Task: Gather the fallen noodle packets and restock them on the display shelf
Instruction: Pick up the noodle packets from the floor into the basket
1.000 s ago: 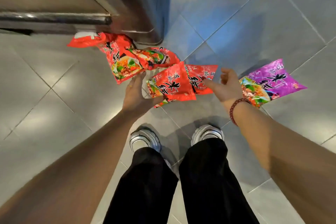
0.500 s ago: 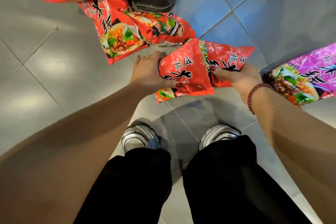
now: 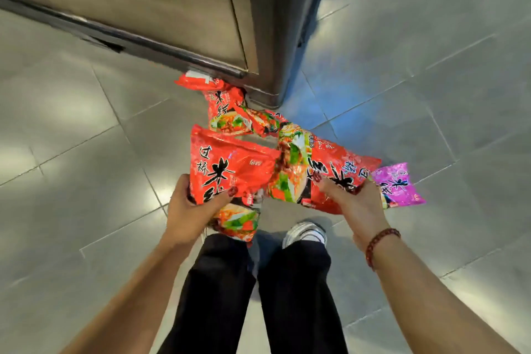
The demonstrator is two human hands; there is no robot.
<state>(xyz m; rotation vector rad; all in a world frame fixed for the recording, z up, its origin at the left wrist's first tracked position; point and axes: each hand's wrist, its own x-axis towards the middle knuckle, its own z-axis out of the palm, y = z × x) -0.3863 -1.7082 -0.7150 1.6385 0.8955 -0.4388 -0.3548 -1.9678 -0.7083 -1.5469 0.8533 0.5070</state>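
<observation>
My left hand (image 3: 191, 211) grips a red noodle packet (image 3: 227, 169) by its lower left edge, lifted above the floor. My right hand (image 3: 355, 204) grips a second red noodle packet (image 3: 324, 167), held beside the first so their edges meet. A purple noodle packet (image 3: 398, 185) lies on the tiles just right of my right hand, partly hidden by it. Two more red packets (image 3: 230, 109) lie crumpled on the floor against the cabinet's corner.
A metal cabinet base (image 3: 201, 8) with a dark kick rail stands ahead, its corner at the centre. Grey floor tiles (image 3: 86, 152) spread left and right. My black trousers and a silver shoe (image 3: 306, 233) are directly below the packets.
Both hands have raised their red packets off the floor and I have straightened up, so the floor packets and the cabinet look farther away.
</observation>
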